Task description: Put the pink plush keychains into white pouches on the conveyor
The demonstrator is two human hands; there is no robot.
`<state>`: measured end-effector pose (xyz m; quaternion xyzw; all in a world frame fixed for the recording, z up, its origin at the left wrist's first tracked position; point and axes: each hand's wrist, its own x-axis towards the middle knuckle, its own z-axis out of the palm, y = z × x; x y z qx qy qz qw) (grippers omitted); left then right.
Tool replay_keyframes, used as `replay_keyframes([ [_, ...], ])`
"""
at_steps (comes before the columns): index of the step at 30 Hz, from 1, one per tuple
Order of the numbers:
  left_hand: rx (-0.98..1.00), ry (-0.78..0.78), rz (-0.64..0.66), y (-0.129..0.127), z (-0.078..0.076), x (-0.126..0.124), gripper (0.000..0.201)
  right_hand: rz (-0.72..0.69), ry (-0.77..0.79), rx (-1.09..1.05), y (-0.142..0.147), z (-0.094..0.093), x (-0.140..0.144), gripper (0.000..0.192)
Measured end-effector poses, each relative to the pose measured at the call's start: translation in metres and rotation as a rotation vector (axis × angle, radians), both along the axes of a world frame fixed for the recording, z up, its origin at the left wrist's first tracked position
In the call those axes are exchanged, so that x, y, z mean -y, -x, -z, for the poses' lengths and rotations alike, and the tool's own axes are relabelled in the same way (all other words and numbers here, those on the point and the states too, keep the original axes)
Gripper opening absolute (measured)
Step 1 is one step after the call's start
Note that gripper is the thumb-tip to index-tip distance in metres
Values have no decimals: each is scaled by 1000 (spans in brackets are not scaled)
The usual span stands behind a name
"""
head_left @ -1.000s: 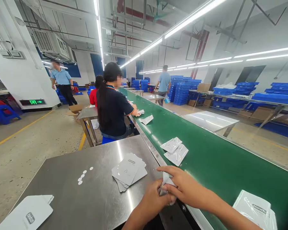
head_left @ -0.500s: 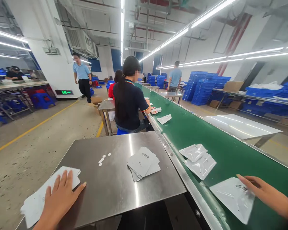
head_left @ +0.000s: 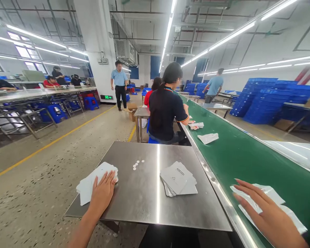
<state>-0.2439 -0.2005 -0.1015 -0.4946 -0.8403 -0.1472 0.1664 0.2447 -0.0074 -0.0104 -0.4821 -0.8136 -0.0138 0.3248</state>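
Moved: left hand (head_left: 102, 193) slid further onto white card stack (head_left: 94, 182), table's left edge | right hand (head_left: 267, 215) open, fingers spread flat over clear pouches (head_left: 271, 203) on green belt (head_left: 248, 162) | nothing gripped | pouches' long axis diagonal, under right palm

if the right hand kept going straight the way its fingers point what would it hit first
Probably the clear plastic pouches lying on the green conveyor belt. The right hand points up-left over them, fingers spread; whether it already touches them is unclear. Beyond lies the belt's metal edge rail.

The right hand (head_left: 270, 215) hides part of the pouches (head_left: 271, 199); its wrist is cropped.
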Motion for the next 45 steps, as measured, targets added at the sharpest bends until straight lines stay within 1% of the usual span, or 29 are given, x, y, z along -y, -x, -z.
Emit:
replay_keyframes([
  [2,-59,-70,39,0,-8,2,43,-181,23,-1,36,-8,10,33],
  [4,-82,-122,53,-2,-21,5,41,-325,-41,-51,71,-13,19,27],
  [7,-37,-186,76,-13,-50,11,41,-536,-103,-128,124,-18,36,25],
  [8,-11,-214,122,-20,-60,15,41,-594,-98,-143,140,-19,43,28],
  [9,25,-241,200,-29,-70,18,41,-644,-91,-151,155,-21,50,31],
  [11,150,-255,412,-52,-88,27,40,-738,-68,-141,180,-24,65,42],
  [12,248,-232,514,-65,-94,31,38,-781,-47,-126,189,-25,72,47],
  [13,371,-194,583,-78,-100,35,36,-828,-16,-95,196,-25,78,46],
  [14,524,-121,622,-90,-103,38,36,-872,23,-50,200,-24,83,40],
  [15,691,-60,621,-100,-105,42,37,-904,65,5,202,-23,88,29],
  [16,854,-6,591,-108,-105,44,40,-925,104,66,203,-21,91,19],
  [18,1156,51,506,-117,-99,49,50,-942,158,176,200,-16,96,19],
  [20,1424,75,472,-120,-87,52,68,-944,188,234,197,-11,99,19],
  [21,1535,87,471,-120,-79,54,73,-957,200,247,198,-9,101,19],
  [22,1627,91,455,-120,-71,55,72,-976,215,252,199,-7,101,19],
  [23,1695,68,418,-121,-62,56,68,-999,237,249,202,-5,101,19],
  [24,1742,14,351,-122,-53,56,61,-1029,269,236,208,-4,100,20],
  [26,1816,-159,172,-124,-37,56,51,-1089,369,174,224,0,92,22],
  [27,1856,-250,91,-124,-31,55,50,-1092,414,130,236,2,85,24],
  [28,1894,-329,22,-124,-25,55,49,-1064,436,89,249,5,76,27],
  [29,1924,-388,-28,-123,-21,54,48,-1004,427,63,263,9,65,30],
  [31,1955,-476,-104,-121,-13,54,47,-823,338,87,293,18,41,38],
  [33,1971,-549,-175,-118,-6,53,48,-666,259,194,320,27,19,49],
  [34,1980,-586,-202,-117,-3,52,50,-615,248,259,330,32,11,53],
  [36,1997,-658,-250,-115,2,50,54,-564,260,364,341,40,3,59],
  [37,2001,-693,-274,-114,3,48,55,-559,264,395,340,43,4,61],
  [39,1994,-753,-310,-112,-1,45,56,-589,255,421,327,49,14,63],
  [42,1960,-786,-293,-109,-20,42,58,-710,219,419,282,60,44,65],
  [45,1854,-769,-287,-106,-43,39,63,-827,154,399,229,72,74,71],
])
